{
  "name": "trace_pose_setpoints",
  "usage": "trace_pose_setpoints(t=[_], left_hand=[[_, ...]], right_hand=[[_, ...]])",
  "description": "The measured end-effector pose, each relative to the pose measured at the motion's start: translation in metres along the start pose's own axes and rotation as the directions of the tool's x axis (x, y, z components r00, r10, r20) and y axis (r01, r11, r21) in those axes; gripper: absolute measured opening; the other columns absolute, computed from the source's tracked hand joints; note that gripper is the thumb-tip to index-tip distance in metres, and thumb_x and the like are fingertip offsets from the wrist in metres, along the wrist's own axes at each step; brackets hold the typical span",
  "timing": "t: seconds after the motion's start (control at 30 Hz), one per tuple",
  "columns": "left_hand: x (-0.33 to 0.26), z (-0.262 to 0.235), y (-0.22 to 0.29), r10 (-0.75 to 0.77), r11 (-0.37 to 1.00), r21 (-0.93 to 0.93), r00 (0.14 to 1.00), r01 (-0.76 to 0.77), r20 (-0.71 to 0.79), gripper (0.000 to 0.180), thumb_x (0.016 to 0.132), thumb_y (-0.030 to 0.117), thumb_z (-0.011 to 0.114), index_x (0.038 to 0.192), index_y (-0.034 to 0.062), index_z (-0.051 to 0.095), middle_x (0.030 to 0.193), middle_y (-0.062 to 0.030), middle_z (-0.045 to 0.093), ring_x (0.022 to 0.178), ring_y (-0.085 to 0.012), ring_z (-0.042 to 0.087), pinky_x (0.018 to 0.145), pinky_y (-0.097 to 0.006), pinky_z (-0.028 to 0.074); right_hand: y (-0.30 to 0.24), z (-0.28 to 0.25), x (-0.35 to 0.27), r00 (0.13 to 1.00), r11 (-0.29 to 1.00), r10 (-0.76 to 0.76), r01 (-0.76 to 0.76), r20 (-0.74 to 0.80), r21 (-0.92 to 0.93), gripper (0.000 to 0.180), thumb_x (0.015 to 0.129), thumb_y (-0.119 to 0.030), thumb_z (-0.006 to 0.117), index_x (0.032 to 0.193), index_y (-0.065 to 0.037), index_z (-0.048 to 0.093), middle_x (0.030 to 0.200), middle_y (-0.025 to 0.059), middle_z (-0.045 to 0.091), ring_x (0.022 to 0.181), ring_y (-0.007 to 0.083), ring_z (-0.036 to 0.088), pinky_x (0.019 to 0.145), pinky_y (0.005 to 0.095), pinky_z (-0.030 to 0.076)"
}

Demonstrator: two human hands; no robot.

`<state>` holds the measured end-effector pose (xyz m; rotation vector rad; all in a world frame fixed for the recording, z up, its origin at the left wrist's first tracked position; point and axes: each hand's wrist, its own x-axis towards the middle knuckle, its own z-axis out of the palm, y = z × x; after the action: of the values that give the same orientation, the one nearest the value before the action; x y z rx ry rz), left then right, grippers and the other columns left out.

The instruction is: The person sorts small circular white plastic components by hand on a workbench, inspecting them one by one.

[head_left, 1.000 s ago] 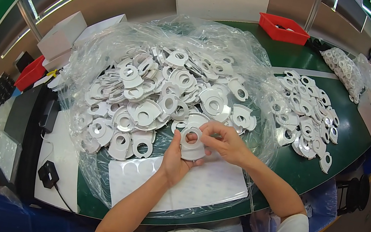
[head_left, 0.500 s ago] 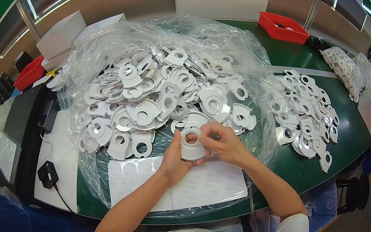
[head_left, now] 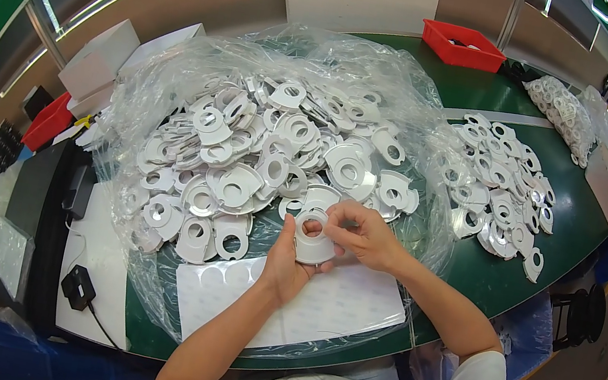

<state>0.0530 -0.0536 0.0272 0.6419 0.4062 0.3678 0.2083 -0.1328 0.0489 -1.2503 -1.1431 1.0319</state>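
Observation:
My left hand (head_left: 286,262) is closed around the lower left of a white plastic ring plate (head_left: 315,251), with a round hole in its middle. Bent over the plate's upper right is my right hand (head_left: 363,235), its thumb and fingers pinched at the rim of the hole; whether a small piece sits between the fingertips I cannot make out. Beneath both hands lies a white sheet with rows of pale round shapes (head_left: 282,316). Just beyond them, a large heap of similar white ring plates (head_left: 262,150) rests on a clear plastic bag (head_left: 262,60).
To the right is a smaller pile of ring plates (head_left: 507,193) on the green table (head_left: 469,85). A red bin (head_left: 463,47) and a bag of white rings (head_left: 562,109) stand at the back right. On the left are a black adapter (head_left: 79,287) and white boxes (head_left: 100,56).
Almost nothing differs. Both hands keep their hold at the same spot, and the right fingers have shifted very slightly at the plate's hole.

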Motion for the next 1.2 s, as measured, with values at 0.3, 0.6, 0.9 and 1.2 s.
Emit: trace_pose_setpoints(t=[0.3, 0.6, 0.9, 1.2], left_hand=[[-0.001, 0.000, -0.001, 0.004, 1.000, -0.028, 1.000, -0.004, -0.013, 0.052, 0.099, 0.054, 0.016, 0.106, 0.0126, 0.047, 0.108, -0.0074, 0.056, 0.093, -0.0215, 0.059, 0.067, -0.034, 0.046], [-0.006, 0.009, -0.001, 0.032, 0.989, 0.140, 0.999, -0.036, 0.031, 0.061, 0.097, 0.058, 0.013, 0.114, 0.0109, 0.047, 0.106, -0.0084, 0.059, 0.090, -0.0204, 0.061, 0.067, -0.031, 0.045], [-0.007, 0.010, -0.006, 0.029, 0.923, 0.380, 0.994, -0.066, 0.102, 0.082, 0.090, 0.069, 0.002, 0.117, 0.0084, 0.050, 0.095, -0.0074, 0.061, 0.074, -0.0149, 0.058, 0.057, -0.025, 0.043], [-0.010, 0.011, -0.001, -0.010, 0.943, 0.332, 0.994, -0.028, 0.112, 0.085, 0.087, 0.074, 0.004, 0.117, 0.0085, 0.049, 0.093, -0.0078, 0.060, 0.072, -0.0147, 0.059, 0.049, -0.025, 0.040]], right_hand=[[-0.008, 0.000, -0.001, 0.755, 0.374, -0.637, 0.478, 0.154, -0.795, 0.011, 0.081, -0.006, 0.066, 0.087, -0.004, 0.058, 0.096, 0.0070, 0.058, 0.082, 0.0151, 0.057, 0.062, 0.0272, 0.047], [-0.026, 0.010, -0.007, 0.974, 0.989, 0.018, -0.050, -0.227, -0.136, 0.021, 0.082, -0.010, 0.065, 0.099, 0.002, 0.067, 0.073, 0.0037, 0.064, 0.059, 0.0067, 0.056, 0.056, 0.0229, 0.045], [-0.033, 0.010, -0.007, 0.956, 0.949, 0.095, -0.171, -0.278, -0.265, 0.021, 0.079, -0.018, 0.069, 0.078, 0.002, 0.065, 0.066, 0.0059, 0.066, 0.056, 0.0086, 0.061, 0.051, 0.0241, 0.046], [-0.032, 0.024, -0.010, 0.864, 0.465, -0.475, 0.087, -0.165, -0.881, 0.036, 0.066, -0.031, 0.078, 0.063, -0.006, 0.053, 0.056, 0.0065, 0.051, 0.054, 0.0251, 0.054, 0.048, 0.0363, 0.041]])
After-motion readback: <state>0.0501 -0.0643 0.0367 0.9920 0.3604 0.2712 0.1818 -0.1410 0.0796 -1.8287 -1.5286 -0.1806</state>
